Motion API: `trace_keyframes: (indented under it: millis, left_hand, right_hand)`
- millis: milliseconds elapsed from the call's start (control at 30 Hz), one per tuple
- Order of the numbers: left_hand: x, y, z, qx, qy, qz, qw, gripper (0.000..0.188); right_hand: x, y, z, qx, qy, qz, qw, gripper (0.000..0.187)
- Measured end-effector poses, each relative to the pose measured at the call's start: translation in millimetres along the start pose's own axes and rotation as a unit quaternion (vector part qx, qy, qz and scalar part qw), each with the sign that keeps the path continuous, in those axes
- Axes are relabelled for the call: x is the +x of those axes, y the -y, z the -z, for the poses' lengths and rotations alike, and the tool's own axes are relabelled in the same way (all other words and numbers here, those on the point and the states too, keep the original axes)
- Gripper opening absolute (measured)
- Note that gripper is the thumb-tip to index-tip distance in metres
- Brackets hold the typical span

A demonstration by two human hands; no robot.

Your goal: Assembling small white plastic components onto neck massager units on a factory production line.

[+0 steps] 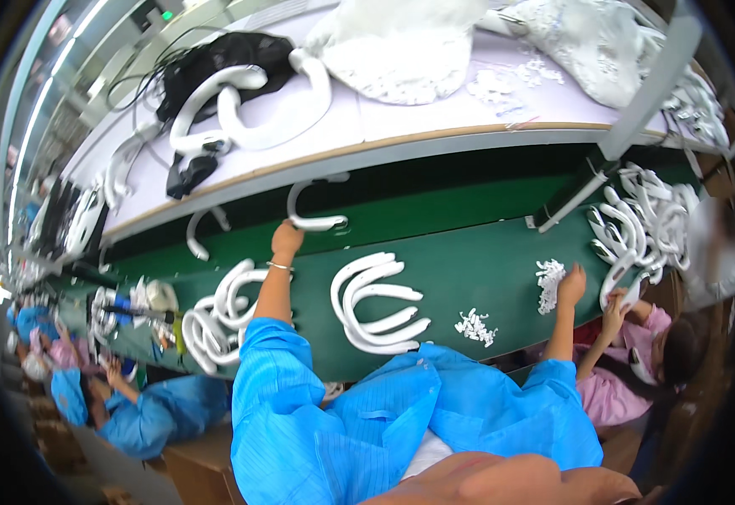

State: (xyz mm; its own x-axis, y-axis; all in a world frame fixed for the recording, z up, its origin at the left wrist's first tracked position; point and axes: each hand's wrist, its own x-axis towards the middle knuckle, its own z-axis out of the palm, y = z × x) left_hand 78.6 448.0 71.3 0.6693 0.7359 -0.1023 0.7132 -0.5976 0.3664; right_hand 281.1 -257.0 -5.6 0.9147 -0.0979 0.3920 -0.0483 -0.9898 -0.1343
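Note:
My left hand (286, 242) reaches far over the green work surface, its fingers closed at the bend of a white C-shaped plastic piece (318, 223). That piece lies by the dark gap under the raised shelf. Off to the right, my right hand (571, 287) is at the edge of a small heap of tiny white plastic parts (549, 284). Its fingers are bent together, and what they hold is too small to make out. Another heap of tiny white parts (475, 327) lies nearer my body. Between my arms, several curved white pieces (352, 305) sit nested together.
More curved white pieces (207, 332) lie left of my left forearm. A tangled pile of them (645, 219) is at the right, by a co-worker in pink (628, 370). A metal post (649, 84) and a raised shelf (384, 118) with white bags stand beyond.

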Motion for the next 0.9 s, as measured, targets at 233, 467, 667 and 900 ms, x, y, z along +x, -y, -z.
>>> trace_keyframes:
  millis: [233,467,667,900]
  left_hand:
    - [151.4,145.5,-103.6,0.105,0.002,-0.134,0.985,0.031]
    - [132.0,30.4,-105.9,-0.196,0.096,0.106,0.97,0.051]
    - [117.6,42.7,-122.1,-0.39,0.129,0.188,0.892,0.037]
    - [94.5,54.8,-93.4,-0.552,0.218,0.183,0.784,0.02]
  right_hand:
    - [107.1,354.8,304.5,0.398,-0.246,0.37,0.802,0.028]
    - [238.4,550.4,328.9,0.084,0.02,0.493,0.866,0.03]
    - [255.1,622.7,296.0,0.171,0.112,0.476,0.855,0.028]
    - [259.1,638.2,276.2,0.243,0.153,0.441,0.85,0.025]
